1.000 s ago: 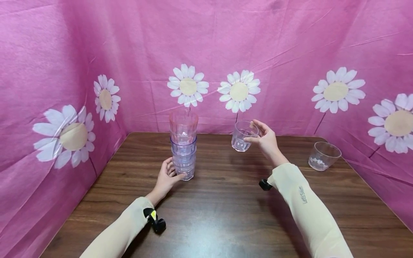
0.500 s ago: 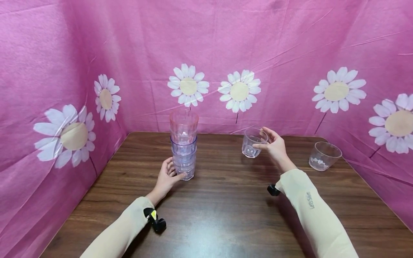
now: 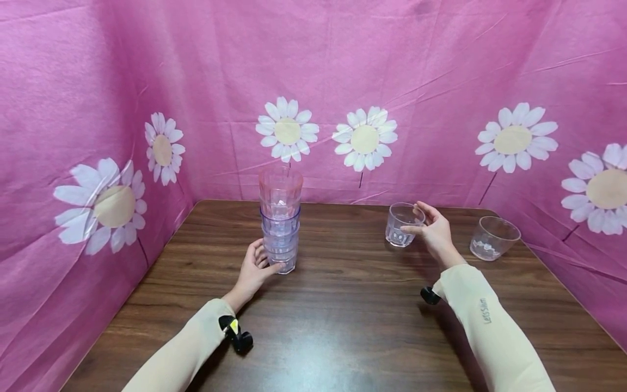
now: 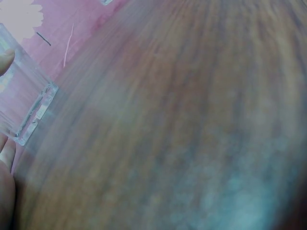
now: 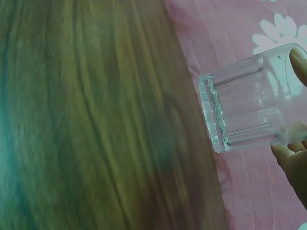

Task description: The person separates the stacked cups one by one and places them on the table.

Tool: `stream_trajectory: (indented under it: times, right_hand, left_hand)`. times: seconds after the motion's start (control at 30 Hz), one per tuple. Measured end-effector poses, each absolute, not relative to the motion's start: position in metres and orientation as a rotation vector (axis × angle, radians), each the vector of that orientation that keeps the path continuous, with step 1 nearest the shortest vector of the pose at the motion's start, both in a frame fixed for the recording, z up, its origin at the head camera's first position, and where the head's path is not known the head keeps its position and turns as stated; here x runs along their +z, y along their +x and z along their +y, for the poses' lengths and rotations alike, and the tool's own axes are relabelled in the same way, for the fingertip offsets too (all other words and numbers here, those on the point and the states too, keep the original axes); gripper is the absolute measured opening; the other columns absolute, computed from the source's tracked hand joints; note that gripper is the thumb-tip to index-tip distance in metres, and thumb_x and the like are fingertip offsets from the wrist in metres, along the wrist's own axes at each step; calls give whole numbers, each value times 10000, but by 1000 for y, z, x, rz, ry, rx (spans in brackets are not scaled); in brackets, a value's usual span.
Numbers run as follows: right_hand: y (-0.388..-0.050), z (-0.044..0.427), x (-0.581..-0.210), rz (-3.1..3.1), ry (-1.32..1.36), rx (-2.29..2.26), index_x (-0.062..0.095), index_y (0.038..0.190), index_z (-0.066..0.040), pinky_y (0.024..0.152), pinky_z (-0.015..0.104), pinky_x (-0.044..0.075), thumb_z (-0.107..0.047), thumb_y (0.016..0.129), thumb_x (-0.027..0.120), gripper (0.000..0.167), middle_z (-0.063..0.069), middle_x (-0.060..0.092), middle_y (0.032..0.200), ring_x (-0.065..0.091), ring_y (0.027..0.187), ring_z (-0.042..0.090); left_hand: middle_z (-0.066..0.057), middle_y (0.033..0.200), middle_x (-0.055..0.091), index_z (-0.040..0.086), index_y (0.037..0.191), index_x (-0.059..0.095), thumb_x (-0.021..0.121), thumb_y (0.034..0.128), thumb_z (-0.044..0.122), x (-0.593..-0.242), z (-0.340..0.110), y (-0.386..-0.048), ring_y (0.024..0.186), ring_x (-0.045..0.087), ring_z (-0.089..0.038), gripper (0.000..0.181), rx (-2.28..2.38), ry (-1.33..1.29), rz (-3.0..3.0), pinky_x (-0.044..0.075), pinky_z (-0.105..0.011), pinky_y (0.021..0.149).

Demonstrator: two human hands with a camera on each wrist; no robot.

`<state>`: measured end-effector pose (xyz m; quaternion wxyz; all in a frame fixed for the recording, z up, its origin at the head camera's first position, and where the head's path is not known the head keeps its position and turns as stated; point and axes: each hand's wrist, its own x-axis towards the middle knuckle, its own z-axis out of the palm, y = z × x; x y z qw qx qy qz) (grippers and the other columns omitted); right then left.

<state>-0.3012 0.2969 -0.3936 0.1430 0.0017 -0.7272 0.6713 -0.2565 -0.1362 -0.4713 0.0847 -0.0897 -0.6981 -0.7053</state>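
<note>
My left hand (image 3: 252, 272) holds the bottom of a tall stack of clear plastic cups (image 3: 281, 231), thumb in front and fingers behind. The stack stands upright on the table; its top cup is pink-tinted and the ones below bluish. In the left wrist view the lowest cup's base (image 4: 41, 110) shows at the left edge. Further right, my right hand (image 3: 436, 234) pinches a clear faceted cup (image 3: 399, 231) near its rim, mouth up. That cup (image 5: 249, 100) seems to hang slightly above the table. To its right stands another clear cup (image 3: 490, 242), untouched.
Under everything lies a dark wood-grain table (image 3: 338, 305). Pink cloth (image 3: 323, 71) with white daisies closes off the back and both sides. The untouched cup is close to the table's right edge.
My right hand has carried its cup rightward and lower, nearer to the cup standing at the right. My left hand and the stack have stayed in place.
</note>
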Motion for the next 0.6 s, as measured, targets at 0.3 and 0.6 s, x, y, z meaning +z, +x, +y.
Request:
stream_trajectory:
  times: [0.3, 0.6]
  right_hand:
    - [-291, 313, -400, -2005, -16, 1996, 382, 1481, 44, 971, 147, 441, 220, 683, 758, 899, -125, 607, 1156, 537, 1134, 37]
    - [-284, 331, -404, -1979, -10, 1993, 442, 1457, 3, 974, 142, 434, 200, 678, 783, 874, -81, 613, 1215, 553, 1134, 12]
  left_hand:
    - [-268, 1349, 507, -75, 1411, 315, 740, 775, -149, -471, -136, -257, 1095, 546, -100, 768, -2119, -263, -2074, 444, -244, 981]
    - [-270, 1350, 505, -77, 1412, 312, 737, 778, -148, -471, -136, -256, 1100, 544, -104, 766, -2125, -269, -2069, 443, -255, 988]
